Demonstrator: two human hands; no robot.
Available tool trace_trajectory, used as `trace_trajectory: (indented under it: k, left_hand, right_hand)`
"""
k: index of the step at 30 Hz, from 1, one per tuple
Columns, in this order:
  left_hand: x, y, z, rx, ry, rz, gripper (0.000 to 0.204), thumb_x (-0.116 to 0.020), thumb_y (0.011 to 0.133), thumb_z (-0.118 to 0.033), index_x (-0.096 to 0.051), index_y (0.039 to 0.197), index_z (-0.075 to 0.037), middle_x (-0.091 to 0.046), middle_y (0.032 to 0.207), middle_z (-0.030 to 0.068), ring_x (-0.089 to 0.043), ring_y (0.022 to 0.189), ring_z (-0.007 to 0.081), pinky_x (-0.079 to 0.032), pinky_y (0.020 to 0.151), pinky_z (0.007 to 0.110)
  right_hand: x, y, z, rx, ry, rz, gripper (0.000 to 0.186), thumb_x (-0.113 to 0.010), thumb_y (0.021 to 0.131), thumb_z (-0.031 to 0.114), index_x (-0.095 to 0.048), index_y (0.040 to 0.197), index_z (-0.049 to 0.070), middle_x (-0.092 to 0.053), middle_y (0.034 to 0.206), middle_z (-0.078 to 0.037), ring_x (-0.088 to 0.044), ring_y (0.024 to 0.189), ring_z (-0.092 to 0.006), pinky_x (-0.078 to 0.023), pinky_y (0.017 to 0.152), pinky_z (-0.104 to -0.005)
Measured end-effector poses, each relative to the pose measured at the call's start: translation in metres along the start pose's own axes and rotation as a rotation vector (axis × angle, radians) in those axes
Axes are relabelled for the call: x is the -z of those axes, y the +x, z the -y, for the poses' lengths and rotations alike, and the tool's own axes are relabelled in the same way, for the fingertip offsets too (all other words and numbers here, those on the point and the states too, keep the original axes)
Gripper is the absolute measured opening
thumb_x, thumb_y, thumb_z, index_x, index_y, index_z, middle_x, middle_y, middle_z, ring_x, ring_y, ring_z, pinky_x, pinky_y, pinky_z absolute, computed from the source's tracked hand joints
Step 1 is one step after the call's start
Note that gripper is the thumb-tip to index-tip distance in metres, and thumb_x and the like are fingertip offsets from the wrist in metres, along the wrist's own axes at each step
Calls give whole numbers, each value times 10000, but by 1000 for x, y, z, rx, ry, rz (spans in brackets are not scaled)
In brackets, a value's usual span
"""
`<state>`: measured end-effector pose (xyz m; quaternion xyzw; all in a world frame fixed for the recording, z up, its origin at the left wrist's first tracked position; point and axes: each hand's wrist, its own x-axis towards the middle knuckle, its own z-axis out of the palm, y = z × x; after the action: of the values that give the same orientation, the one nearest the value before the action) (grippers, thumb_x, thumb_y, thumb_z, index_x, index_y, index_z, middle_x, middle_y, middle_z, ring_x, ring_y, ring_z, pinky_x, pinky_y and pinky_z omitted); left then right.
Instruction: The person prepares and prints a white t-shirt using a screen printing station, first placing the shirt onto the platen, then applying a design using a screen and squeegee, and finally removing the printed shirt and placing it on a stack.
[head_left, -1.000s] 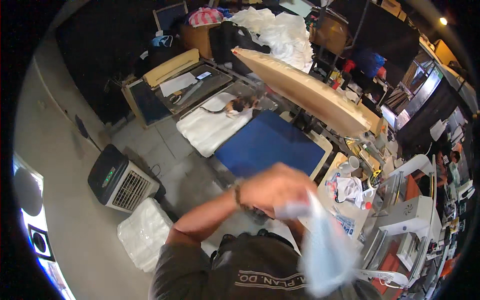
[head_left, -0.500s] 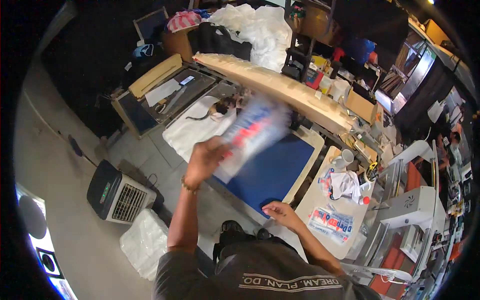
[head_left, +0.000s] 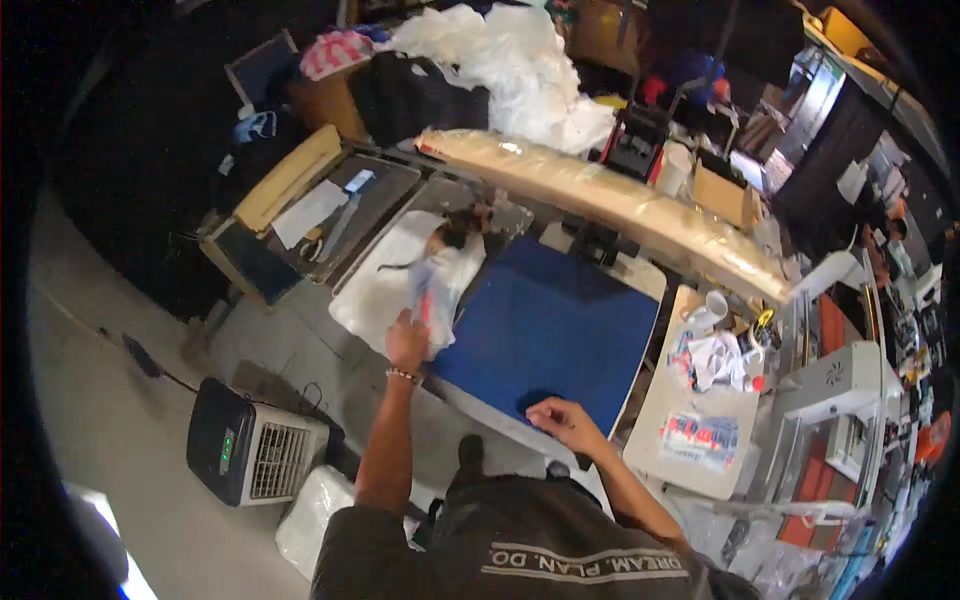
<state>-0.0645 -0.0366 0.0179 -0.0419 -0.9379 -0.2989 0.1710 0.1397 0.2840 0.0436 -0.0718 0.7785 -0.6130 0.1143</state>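
Note:
My left hand [head_left: 407, 342] is closed on a thin plastic sheet printed in blue and red [head_left: 432, 312], blurred by motion. The sheet hangs over the near right part of a pile of white material [head_left: 372, 300]. Right of it lies a flat blue board [head_left: 545, 325] with a pale rim. At the board's front edge rests my right hand [head_left: 562, 420], its fingers curled together; whatever is between them, if anything, is hidden. Several similar printed sheets [head_left: 700, 442] lie on a pale side table [head_left: 650, 450] to the right.
A long wrapped carton [head_left: 610, 205] runs behind the board. What looks like a patched cat [head_left: 458, 238] lies on the white material. On the side table stands a white mug [head_left: 708, 312] beside a crumpled white cloth [head_left: 716, 360]. An air cooler [head_left: 255, 445] stands on the floor at left.
My left hand has drawn the printed sheet left and nearer, off the blue board and over the white pile. My right hand stays at the board's front edge. The whole view has shifted.

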Motion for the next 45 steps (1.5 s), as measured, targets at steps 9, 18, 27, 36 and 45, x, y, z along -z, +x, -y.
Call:
trace_trajectory:
  k: [9,18,27,36,45]
  left_hand:
    - [167,-5,-152,-698,-786,478,176,-694,904,-147,-718,1004,-4,-713,851,141,-702,754,228,-546,666,345]
    - [46,71,-20,234,-72,575,397,-663,922,-241,-671,1216,26,-712,1011,233,-708,955,311,-544,853,389]
    - [132,8,-73,-23,-715,398,254,-690,933,-220,-695,1036,11,-712,733,138,-676,619,154,-508,581,312]
    - [54,51,-55,-98,-708,605,327,-701,865,-167,-679,1133,18,-707,994,141,-652,976,240,-511,852,373]
    - [-9,45,224,-352,385,82,559,-638,968,-368,-584,1347,39,-526,1420,297,-490,1331,421,-383,1115,507]
  right_hand:
    - [-55,38,26,42,-95,-74,219,-696,967,188,-723,1130,43,-699,934,-28,-611,849,-109,-499,768,-291]
    - [-78,56,45,-136,126,-92,251,-689,981,205,-708,1124,-1,-714,970,-64,-619,893,-119,-500,788,-289]
    - [-71,52,27,-175,20,-85,299,-684,982,237,-690,1179,12,-708,1045,-54,-620,983,-134,-517,840,-319]
    - [-70,77,4,5,-335,-73,318,-688,980,286,-687,1190,48,-709,1038,-102,-645,933,-227,-524,857,-404]
    - [-87,70,30,-82,293,-57,320,-676,995,334,-696,1028,17,-667,851,-15,-579,745,-80,-488,661,-274]
